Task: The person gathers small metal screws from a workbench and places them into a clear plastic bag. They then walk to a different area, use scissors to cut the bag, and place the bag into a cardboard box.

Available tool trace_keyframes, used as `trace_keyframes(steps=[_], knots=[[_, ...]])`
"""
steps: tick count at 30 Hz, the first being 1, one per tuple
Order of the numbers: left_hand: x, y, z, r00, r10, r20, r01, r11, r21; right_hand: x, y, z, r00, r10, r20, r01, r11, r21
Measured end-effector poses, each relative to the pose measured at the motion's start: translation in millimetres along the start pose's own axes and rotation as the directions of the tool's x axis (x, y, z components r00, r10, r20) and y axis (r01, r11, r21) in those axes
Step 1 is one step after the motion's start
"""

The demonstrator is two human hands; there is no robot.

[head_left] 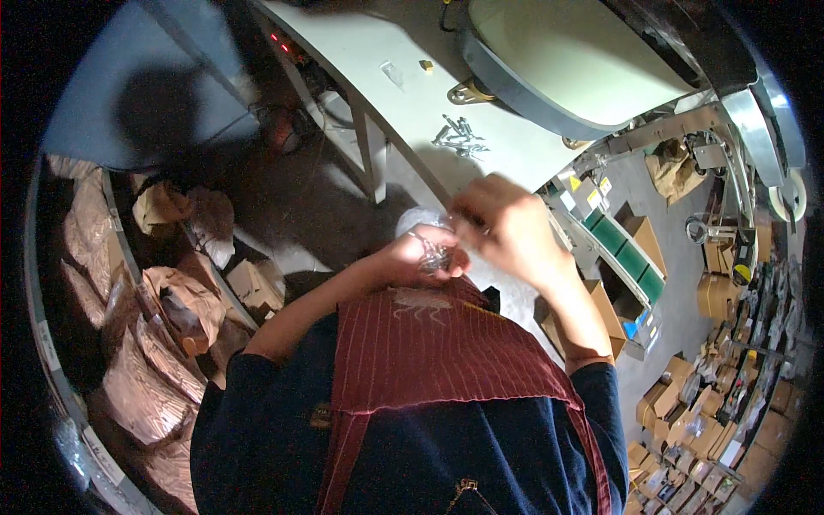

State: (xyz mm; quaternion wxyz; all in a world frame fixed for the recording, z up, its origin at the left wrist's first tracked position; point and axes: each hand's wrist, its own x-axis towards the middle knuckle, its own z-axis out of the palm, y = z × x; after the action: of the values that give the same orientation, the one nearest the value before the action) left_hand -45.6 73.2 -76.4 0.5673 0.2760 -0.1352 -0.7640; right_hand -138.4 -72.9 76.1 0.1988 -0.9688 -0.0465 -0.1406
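My left hand [422, 252] is cupped in front of the apron, with a bunch of small silvery screw-like metal pieces [438, 257] lying in its curled fingers. Just above and to the right, my right hand [506, 223] has its fingers bent in a pinch, slightly blurred. Whatever sits between those fingertips is too dark to make out. Behind the left hand a clear plastic bag [421, 220] shows in part. A loose pile of similar metal pieces [459, 137] rests on the white table [360, 43] beyond my hands.
A large bowl-shaped machine [558, 69] stands on the table at the far right. A small clear packet [391, 74] and a tiny yellowish block [427, 65] lie nearby. To the right are a green conveyor [622, 249] and cardboard boxes [669, 390]; wrapped bundles [142, 386] fill the left.
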Motion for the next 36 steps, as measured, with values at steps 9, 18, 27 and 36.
trace_keyframes(steps=[9,18,27,36], knots=[[-18,18,17,0.973,-0.168,-0.158,0.187,0.975,0.118,18,40,-3,0.968,0.218,-0.126,-0.233,0.965,-0.124],[-34,33,32,0.961,-0.056,-0.273,0.179,0.875,0.449,20,40,-9,0.992,0.125,0.033,-0.103,0.917,-0.384],[-42,25,31,0.935,-0.043,-0.353,0.212,0.865,0.455,12,43,-20,0.990,0.136,0.048,-0.113,0.938,-0.327],[-28,12,-22,0.993,-0.088,-0.072,0.064,0.957,-0.284,2,14,-16,0.971,0.226,0.079,-0.239,0.937,0.255]])
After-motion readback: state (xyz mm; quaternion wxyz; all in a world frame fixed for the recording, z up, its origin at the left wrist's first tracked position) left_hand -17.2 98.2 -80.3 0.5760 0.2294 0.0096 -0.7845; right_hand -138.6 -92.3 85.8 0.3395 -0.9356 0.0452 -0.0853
